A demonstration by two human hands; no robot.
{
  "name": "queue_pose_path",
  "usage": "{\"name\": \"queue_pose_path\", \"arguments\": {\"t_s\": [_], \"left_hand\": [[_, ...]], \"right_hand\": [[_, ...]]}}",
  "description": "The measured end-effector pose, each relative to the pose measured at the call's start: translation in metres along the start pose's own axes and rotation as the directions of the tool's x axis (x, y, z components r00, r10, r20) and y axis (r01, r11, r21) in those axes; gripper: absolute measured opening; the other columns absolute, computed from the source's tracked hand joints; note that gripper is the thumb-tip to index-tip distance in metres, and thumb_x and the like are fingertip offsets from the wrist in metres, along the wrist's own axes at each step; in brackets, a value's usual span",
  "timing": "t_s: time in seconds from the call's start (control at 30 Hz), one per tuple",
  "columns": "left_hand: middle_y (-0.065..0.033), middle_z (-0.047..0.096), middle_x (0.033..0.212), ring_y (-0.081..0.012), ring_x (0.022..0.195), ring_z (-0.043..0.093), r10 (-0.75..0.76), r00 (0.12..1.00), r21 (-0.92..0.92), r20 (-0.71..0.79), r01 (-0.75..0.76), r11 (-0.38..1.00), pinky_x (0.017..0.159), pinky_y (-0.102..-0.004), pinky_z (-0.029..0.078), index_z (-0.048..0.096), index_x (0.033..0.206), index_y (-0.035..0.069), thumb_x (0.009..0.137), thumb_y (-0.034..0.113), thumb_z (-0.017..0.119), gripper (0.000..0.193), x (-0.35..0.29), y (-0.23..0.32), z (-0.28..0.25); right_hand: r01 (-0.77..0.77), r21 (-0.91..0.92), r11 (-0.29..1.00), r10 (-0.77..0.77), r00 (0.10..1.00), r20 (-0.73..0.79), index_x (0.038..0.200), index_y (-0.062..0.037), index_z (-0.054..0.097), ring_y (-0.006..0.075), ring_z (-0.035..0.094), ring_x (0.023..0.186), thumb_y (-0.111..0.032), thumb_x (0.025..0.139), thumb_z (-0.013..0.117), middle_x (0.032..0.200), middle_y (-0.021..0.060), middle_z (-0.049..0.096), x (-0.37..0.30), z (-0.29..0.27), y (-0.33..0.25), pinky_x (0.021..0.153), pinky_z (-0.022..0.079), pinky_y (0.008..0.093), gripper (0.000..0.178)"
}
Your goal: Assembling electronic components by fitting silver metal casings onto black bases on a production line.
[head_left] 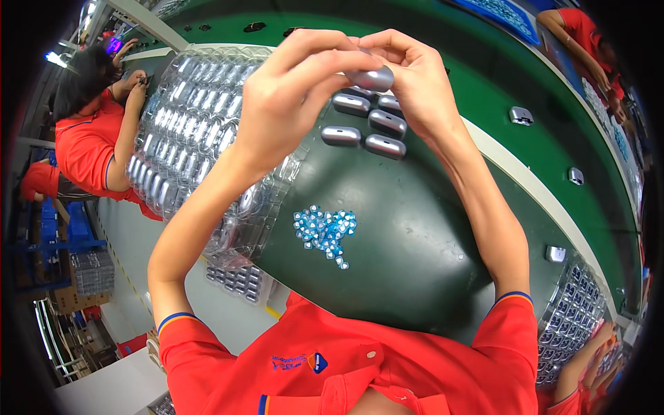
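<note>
- Head view: one grey case (374, 81), gripped by the fingers of left hand (294, 93) and right hand (420, 79), over the tabletop's (408, 263) far part.
- Beneath: at least five resting cases (385, 146), partly hidden.
- Mid-tabletop: one pile of blue-and-white pieces (324, 228), uncountable.
- Left edge: clear trays (190, 114).
- Far edge: white rail (532, 183).
- Open surface: pile to right forearm (477, 194).

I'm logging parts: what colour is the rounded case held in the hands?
The case is silvery grey, best seen in the head view.

Cases (377, 80) look smooth and metallic, trays (271, 197) glossy plastic, the shirt (429, 360) matt cloth.
</note>
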State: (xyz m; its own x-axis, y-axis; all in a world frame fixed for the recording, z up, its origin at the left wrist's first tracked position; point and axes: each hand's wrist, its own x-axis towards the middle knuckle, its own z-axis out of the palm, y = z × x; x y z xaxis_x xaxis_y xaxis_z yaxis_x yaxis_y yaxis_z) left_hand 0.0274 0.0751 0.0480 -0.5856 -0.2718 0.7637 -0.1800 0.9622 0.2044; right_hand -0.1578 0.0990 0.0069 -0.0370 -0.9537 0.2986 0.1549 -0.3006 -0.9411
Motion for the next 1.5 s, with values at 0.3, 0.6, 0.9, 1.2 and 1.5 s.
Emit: {"name": "queue_pose_path", "arguments": {"t_s": [0.3,0.6,0.9,1.2,1.5], "left_hand": [[-0.009,0.065,0.107,-0.0202,0.106,0.065,-0.455,0.888,-0.496,0.068,0.426,0.757,0.085,-0.0286,0.056,0.064,0.117,0.001,0.085,-0.002,0.068,0.032,-0.002,-0.022,-0.005],[-0.0111,0.061,0.118,-0.0198,0.109,0.064,-0.606,0.764,-0.686,0.223,0.564,0.46,0.096,-0.0311,0.054,0.056,0.128,0.004,0.091,0.003,0.065,0.038,-0.009,-0.028,-0.008],[-0.0111,0.058,0.121,-0.0202,0.109,0.064,-0.583,0.765,-0.742,0.275,0.554,0.377,0.096,-0.0323,0.055,0.054,0.13,0.004,0.09,0.005,0.066,0.041,-0.012,-0.024,-0.009],[-0.0108,0.058,0.121,-0.0205,0.109,0.064,-0.585,0.759,-0.747,0.288,0.56,0.358,0.094,-0.0333,0.057,0.054,0.129,0.003,0.09,0.005,0.067,0.041,-0.009,-0.017,-0.016],[-0.0142,0.058,0.126,-0.024,0.113,0.062,-0.564,0.768,-0.727,0.303,0.569,0.385,0.095,-0.0392,0.057,0.049,0.133,-0.001,0.091,0.007,0.067,0.046,-0.007,-0.015,-0.01]], "right_hand": [[-0.23,-0.011,0.973,0.23,0.97,0.082,0.117,-0.0001,0.066,0.0143,0.069,0.089,-0.012,0.096,0.059,0.103,0.0111,0.07,0.001,-0.013,-0.019,0.083,0.057,0.0261,0.024],[-0.425,-0.904,0.048,0.116,0.901,-0.418,0.09,0.0035,0.068,0.025,0.069,0.074,-0.033,0.095,0.06,0.077,0.0194,0.067,0.012,-0.113,0.022,0.069,0.054,0.0385,0.037],[-0.121,-0.931,0.345,-0.022,0.99,-0.137,0.114,-0.0016,0.058,0.0231,0.068,0.078,-0.023,0.092,0.064,0.094,0.0184,0.067,0.023,-0.104,0.047,0.072,0.053,0.0357,0.031],[0.276,-0.424,0.863,-0.285,0.958,0.045,0.123,-0.0044,0.06,0.0152,0.068,0.084,-0.009,0.086,0.073,0.104,0.0075,0.067,-0.017,-0.006,-0.043,0.084,0.054,0.0285,0.039],[0.36,-0.651,0.668,-0.442,0.896,0.043,0.109,0.0001,0.068,0.0174,0.07,0.093,-0.004,0.082,0.076,0.098,0.0096,0.072,-0.027,0.006,-0.04,0.086,0.054,0.0285,0.029]]}}
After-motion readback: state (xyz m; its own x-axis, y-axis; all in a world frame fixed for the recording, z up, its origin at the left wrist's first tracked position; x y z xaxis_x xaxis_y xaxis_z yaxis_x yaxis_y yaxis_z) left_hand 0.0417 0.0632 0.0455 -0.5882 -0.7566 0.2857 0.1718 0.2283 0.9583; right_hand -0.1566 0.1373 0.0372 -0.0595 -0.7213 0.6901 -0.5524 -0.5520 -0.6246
